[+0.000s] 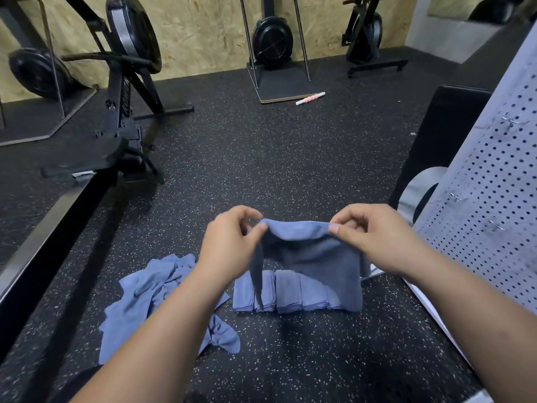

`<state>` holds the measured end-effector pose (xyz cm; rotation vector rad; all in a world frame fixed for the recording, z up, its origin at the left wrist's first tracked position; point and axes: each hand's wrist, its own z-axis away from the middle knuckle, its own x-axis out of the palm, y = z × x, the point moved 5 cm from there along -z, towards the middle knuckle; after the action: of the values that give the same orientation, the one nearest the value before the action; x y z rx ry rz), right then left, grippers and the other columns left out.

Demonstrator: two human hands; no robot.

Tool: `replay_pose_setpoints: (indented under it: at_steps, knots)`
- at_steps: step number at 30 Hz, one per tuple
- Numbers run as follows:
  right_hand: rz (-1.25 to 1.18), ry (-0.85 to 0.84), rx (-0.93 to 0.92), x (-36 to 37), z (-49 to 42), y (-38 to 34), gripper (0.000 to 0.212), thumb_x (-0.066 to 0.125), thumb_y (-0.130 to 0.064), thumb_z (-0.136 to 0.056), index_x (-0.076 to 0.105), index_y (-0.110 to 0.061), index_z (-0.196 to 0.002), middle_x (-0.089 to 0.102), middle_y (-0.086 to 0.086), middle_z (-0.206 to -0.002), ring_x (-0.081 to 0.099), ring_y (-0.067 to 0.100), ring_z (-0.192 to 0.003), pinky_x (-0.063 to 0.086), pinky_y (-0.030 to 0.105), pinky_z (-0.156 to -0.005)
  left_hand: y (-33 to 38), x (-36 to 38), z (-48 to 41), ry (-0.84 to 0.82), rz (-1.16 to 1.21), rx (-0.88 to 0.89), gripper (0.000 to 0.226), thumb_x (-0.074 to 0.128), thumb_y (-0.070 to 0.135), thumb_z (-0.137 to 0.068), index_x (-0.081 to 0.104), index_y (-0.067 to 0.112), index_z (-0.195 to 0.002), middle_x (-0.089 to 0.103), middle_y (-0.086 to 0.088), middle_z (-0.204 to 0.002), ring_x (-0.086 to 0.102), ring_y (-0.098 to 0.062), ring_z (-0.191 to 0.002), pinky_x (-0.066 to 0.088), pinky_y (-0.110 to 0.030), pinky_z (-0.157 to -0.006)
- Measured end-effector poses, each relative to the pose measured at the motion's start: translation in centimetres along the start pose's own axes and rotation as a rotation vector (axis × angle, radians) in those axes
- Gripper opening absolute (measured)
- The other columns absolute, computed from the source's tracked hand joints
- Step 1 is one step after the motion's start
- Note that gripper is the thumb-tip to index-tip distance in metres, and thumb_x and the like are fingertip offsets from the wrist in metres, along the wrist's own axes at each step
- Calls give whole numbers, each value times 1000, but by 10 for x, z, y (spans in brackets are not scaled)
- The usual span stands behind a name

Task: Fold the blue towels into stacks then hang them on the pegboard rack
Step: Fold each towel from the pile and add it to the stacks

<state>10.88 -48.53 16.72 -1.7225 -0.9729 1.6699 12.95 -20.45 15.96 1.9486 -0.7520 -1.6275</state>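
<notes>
I hold a blue towel up in the air by its top edge. My left hand pinches its left corner and my right hand pinches its right corner, so the cloth hangs down between them. Below it, on the speckled black floor, a row of folded blue towels lies side by side, partly hidden by the hanging towel. A loose heap of unfolded blue towels lies to the left, under my left forearm. The grey pegboard rack with metal hooks stands at the right.
Black exercise machines stand at the left and along the far wall. A pink and white roller lies on the floor near the back. A black padded block sits beside the pegboard.
</notes>
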Motion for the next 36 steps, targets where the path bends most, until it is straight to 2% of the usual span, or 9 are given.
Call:
replay_pose_setpoints:
  at_steps: [2,4,8,14,20,27,31,34,36]
  knots:
    - [42,-26,-39,10,4,-10,8,79,-33,-93,76,-32,-85,67,-17,-67,53,-1,-54,41,23,-60,14,16,11,-159,131,95,29,76,30,-96,70,39,-122,66,14,-67,60,1,-63,43,-20,-65]
    - [88,-54,-84,18,9,-21,8,78,-35,-93,75,-34,-86,70,-19,-71,59,-1,-61,40,17,-61,26,30,20,-288,247,176,35,75,25,-98,70,36,-130,63,14,-66,56,0,-62,45,-20,-67]
    - [140,-86,-141,25,14,-33,5,77,-41,-92,76,-38,-88,73,-19,-79,66,3,-77,47,17,-70,32,45,27,-344,253,236,7,74,39,-99,76,33,-100,55,9,-65,47,-6,-64,44,-32,-66]
    - [137,-66,-79,15,8,-21,5,79,-38,-91,76,-38,-87,71,-20,-77,61,0,-66,46,22,-64,21,29,12,-146,206,132,9,76,30,-96,74,29,-88,60,14,-65,49,-2,-59,40,-23,-59]
    - [207,35,-17,-15,0,-7,7,79,-38,-90,77,-40,-84,71,-23,-74,64,2,-69,45,25,-64,-9,-3,-9,127,227,-40,14,76,29,-97,73,27,-84,60,12,-62,50,-1,-54,40,-25,-60]
    - [288,166,40,-34,2,-1,9,80,-41,-89,76,-40,-81,72,-19,-74,65,4,-77,53,33,-73,-28,-23,-15,302,244,-199,12,75,30,-96,73,25,-85,65,9,-66,56,-7,-59,42,-28,-63]
    - [236,211,51,-37,1,2,8,78,-42,-90,76,-39,-83,72,-13,-74,65,10,-75,56,35,-73,-36,-26,-17,314,293,-236,13,76,32,-95,74,25,-85,63,9,-65,56,-14,-58,47,-31,-63]
    - [-28,176,30,-32,1,-3,5,77,-28,-95,77,-33,-95,67,-8,-71,53,15,-60,47,30,-61,-39,-19,-18,246,334,-226,7,78,28,-94,76,26,-88,61,12,-62,53,-11,-54,43,-30,-60]
    - [-203,144,24,-29,3,-9,7,75,-23,-98,77,-29,-102,68,-2,-73,49,11,-61,41,23,-59,-38,-14,-17,181,408,-227,9,80,22,-94,76,27,-99,64,12,-65,54,-10,-57,45,-30,-64]
